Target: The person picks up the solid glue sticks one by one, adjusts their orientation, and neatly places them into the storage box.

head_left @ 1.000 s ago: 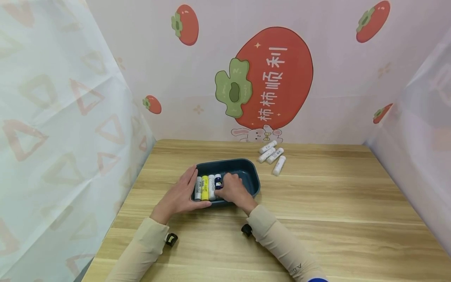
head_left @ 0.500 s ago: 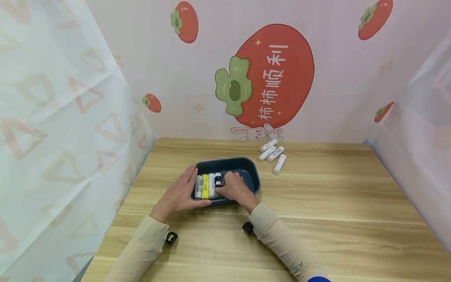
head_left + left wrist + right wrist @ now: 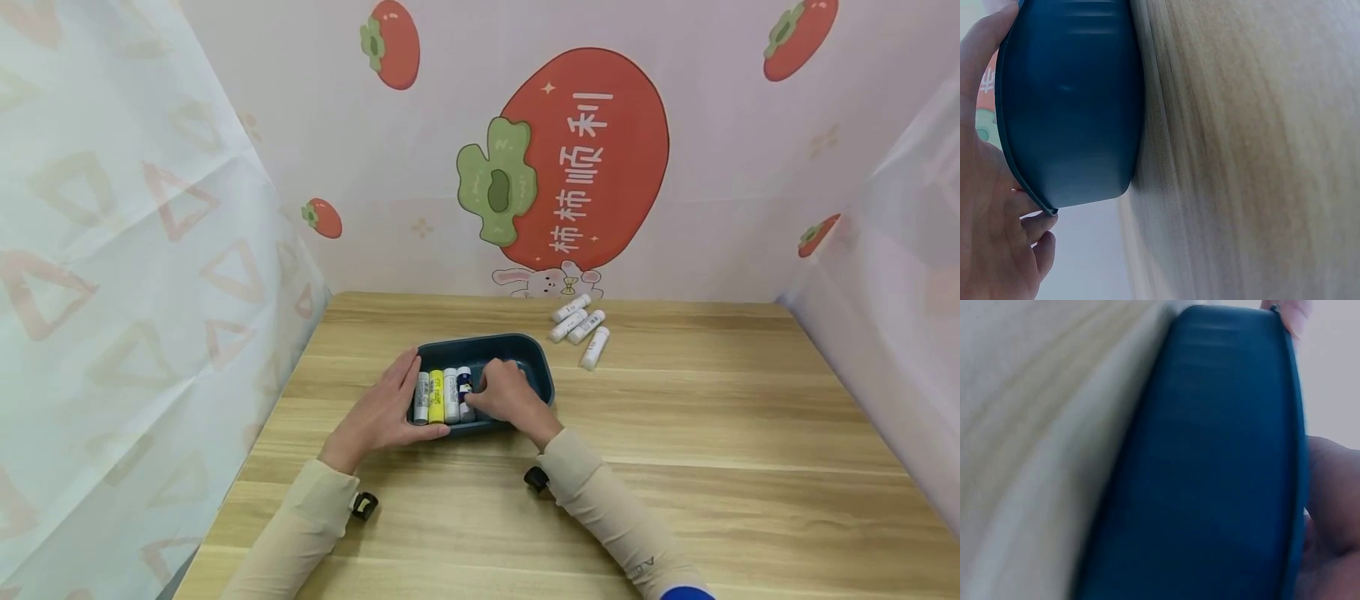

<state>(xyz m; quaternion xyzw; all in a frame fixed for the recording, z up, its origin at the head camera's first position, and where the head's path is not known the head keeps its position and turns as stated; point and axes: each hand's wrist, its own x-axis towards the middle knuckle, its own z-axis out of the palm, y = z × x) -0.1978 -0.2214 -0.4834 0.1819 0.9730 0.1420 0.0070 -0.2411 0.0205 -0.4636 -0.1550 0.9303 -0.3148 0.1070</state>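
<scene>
A dark blue tray (image 3: 517,340) stands on the table. Side by side along its left end lie several small capped tubes: a grey-white tube (image 3: 422,398), a yellow tube (image 3: 437,397), a white tube (image 3: 451,396) and a navy-and-white tube (image 3: 465,385). My left hand (image 3: 382,414) holds the tray's left end, thumb along the front rim and fingers at the left rim. Inside the tray, my right hand (image 3: 510,396) has its thumb tip at the right edge of the navy-and-white tube, its index finger raised apart from the thumb. The tray wall (image 3: 1204,456) hides the tubes from the right wrist view.
Behind the tray and to its right, several white tubes (image 3: 595,348) lie loosely together on the wooden table (image 3: 712,442). A printed backdrop (image 3: 712,167) rises at the table's far edge, with a pale sheet (image 3: 150,250) on the left.
My right hand has eased right and its fingers have spread off the navy-and-white tube, which lies in the row with more of it showing. My left hand stays at the tray.
</scene>
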